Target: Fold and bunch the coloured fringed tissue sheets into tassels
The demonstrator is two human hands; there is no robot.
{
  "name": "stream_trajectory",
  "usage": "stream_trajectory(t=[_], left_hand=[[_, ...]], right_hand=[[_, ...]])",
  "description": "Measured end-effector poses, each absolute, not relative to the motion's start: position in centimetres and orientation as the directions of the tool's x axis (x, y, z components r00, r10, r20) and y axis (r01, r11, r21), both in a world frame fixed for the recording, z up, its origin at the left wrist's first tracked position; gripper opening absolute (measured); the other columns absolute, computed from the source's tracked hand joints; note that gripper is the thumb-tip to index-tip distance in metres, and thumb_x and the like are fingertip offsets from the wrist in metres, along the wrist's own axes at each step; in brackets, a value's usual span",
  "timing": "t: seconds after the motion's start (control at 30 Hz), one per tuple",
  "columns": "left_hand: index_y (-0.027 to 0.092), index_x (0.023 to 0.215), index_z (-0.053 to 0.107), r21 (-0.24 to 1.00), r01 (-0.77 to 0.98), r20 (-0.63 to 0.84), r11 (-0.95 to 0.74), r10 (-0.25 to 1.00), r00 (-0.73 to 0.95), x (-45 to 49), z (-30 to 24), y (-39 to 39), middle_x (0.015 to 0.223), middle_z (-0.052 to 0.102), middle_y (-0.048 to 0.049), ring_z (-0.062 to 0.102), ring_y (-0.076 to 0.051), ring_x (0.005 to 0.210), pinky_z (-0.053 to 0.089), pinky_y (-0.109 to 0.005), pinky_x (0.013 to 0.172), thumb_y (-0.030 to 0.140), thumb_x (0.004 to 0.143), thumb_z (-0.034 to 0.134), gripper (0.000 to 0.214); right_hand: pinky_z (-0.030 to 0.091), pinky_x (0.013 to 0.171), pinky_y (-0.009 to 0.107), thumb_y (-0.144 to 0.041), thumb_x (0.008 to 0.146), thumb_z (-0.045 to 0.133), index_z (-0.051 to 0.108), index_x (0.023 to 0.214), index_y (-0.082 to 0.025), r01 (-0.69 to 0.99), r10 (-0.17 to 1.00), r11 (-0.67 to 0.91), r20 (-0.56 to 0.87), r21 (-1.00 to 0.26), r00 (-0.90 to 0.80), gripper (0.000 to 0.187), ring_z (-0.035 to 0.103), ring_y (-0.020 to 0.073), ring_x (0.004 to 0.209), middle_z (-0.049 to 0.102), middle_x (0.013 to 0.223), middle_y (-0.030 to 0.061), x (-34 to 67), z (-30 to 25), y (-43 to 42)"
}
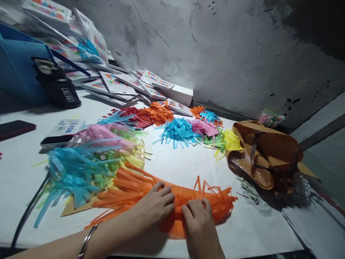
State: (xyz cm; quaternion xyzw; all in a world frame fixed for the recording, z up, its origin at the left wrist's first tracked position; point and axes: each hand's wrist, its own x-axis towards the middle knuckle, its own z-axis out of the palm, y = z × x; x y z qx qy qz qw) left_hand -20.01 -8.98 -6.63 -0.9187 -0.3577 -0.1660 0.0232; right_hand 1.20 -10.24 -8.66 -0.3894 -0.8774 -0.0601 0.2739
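- While the left hand [161, 201] and the right hand [198, 216] are resting side by side on the orange fringed paper [179, 212], that paper is lying across the near edge of the white table [169, 158], its strips fanning out toward both ends.
- The left fingers are bending close together over the paper, and the right fingers are curling onto it just beside them; the thumbs are mostly hiding, so whether either hand is pinching, I cannot tell.
- The pale tabletop is showing bare in the middle, with a blue tassel bundle [180, 130] sitting beyond that patch.
- On the left, blue strips [75, 172] and pink strips [105, 136] are spilling over one another, touching the orange.
- A black bottle [60, 82] is standing beside a blue bag [24, 68], near a phone [16, 128].
- Flat printed boxes [115, 82] are piling up along the back.
- A brown bag [269, 151] is slumping at the right.
- Behind everything, a grey, stained, pitted wall [221, 54] is rising, darkening toward the upper right.
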Motion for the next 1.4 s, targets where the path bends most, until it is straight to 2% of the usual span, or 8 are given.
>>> stream_trajectory(t=[0.2,0.47,0.63,0.8,0.93,1.07,1.23,1.4], left_hand=[[0.022,0.092,0.071,0.213,0.854,0.027,-0.474,0.877,0.480,-20.1,-5.1,-9.1,0.100,0.071,-0.0023,0.061,-0.023,0.095,0.037,-0.039,0.086,0.013,0.089,0.071,0.010],[0.016,0.080,0.075,0.133,0.951,-0.014,-0.279,0.959,0.284,-18.4,-4.1,-7.0,0.094,0.070,-0.0132,0.063,-0.031,0.089,0.040,-0.045,0.075,0.015,0.094,0.054,0.025],[0.018,0.078,0.076,0.133,0.953,0.006,-0.273,0.962,0.274,-18.3,-4.5,-6.8,0.091,0.070,-0.0111,0.063,-0.029,0.088,0.041,-0.043,0.075,0.016,0.092,0.057,0.023],[0.016,0.085,0.072,0.137,0.943,0.048,-0.302,0.953,0.298,-18.8,-4.0,-7.2,0.095,0.070,-0.0109,0.061,-0.029,0.088,0.040,-0.045,0.078,0.023,0.090,0.066,0.010],[0.021,0.094,0.068,0.128,0.864,0.138,-0.487,0.872,0.470,-19.3,-4.4,-7.6,0.113,0.068,-0.0067,0.057,-0.027,0.103,0.034,-0.047,0.096,0.021,0.086,0.074,0.010],[0.020,0.077,0.062,0.120,0.767,0.250,-0.630,0.767,0.591,-19.6,-5.9,-7.5,0.089,0.066,-0.0025,0.054,-0.023,0.089,0.031,-0.044,0.092,0.018,0.088,0.074,0.016],[0.021,0.074,0.063,0.159,0.774,0.228,-0.613,0.786,0.575,-20.1,-6.7,-7.4,0.080,0.065,0.0004,0.053,-0.021,0.082,0.031,-0.041,0.084,0.015,0.083,0.078,0.018],[0.022,0.080,0.069,0.208,0.847,0.158,-0.490,0.871,0.465,-20.2,-5.9,-8.2,0.089,0.070,-0.0008,0.057,-0.022,0.087,0.032,-0.041,0.081,0.018,0.085,0.074,0.008]], right_hand=[[0.035,0.095,0.044,-0.005,0.096,0.046,0.060,0.087,-0.022,0.795,0.798,0.571,0.362,-0.204,-0.481,0.024,0.058,0.0213,0.088,0.065,0.092,0.0021,1.9,-7.3,-9.6],[0.041,0.080,0.054,-0.014,0.089,0.064,0.066,0.073,-0.020,0.931,0.886,0.366,0.306,-0.001,-0.348,0.017,0.062,0.0321,0.079,0.067,0.076,0.0082,1.1,-7.9,-6.3],[0.032,0.098,0.053,-0.008,0.087,0.058,0.064,0.090,-0.022,0.877,0.787,0.477,0.474,-0.062,-0.395,0.016,0.058,0.0293,0.093,0.066,0.096,0.0082,0.5,-7.4,-7.4],[0.034,0.086,0.038,-0.003,0.093,0.042,0.053,0.074,-0.022,0.648,0.582,0.755,0.559,-0.100,-0.591,0.029,0.049,0.0185,0.070,0.055,0.071,-0.0007,-0.1,-7.8,-7.7],[0.035,0.084,0.035,-0.006,0.094,0.046,0.053,0.076,-0.022,0.667,0.625,0.727,0.559,-0.164,-0.544,0.025,0.049,0.0175,0.070,0.056,0.075,-0.0009,-0.2,-7.6,-7.8],[0.036,0.083,0.036,-0.004,0.088,0.049,0.056,0.086,-0.022,0.662,0.639,0.730,0.515,-0.170,-0.572,0.020,0.050,0.0197,0.075,0.058,0.082,0.0008,-0.6,-7.4,-8.2],[0.036,0.085,0.039,0.000,0.087,0.040,0.051,0.076,-0.022,0.673,0.616,0.733,0.512,-0.095,-0.598,0.027,0.045,0.0200,0.070,0.052,0.074,0.0007,0.5,-8.4,-8.3],[0.034,0.094,0.042,-0.005,0.094,0.047,0.055,0.086,-0.022,0.751,0.731,0.635,0.454,-0.179,-0.510,0.021,0.052,0.0217,0.085,0.059,0.089,0.0012,2.5,-8.7,-8.3]])
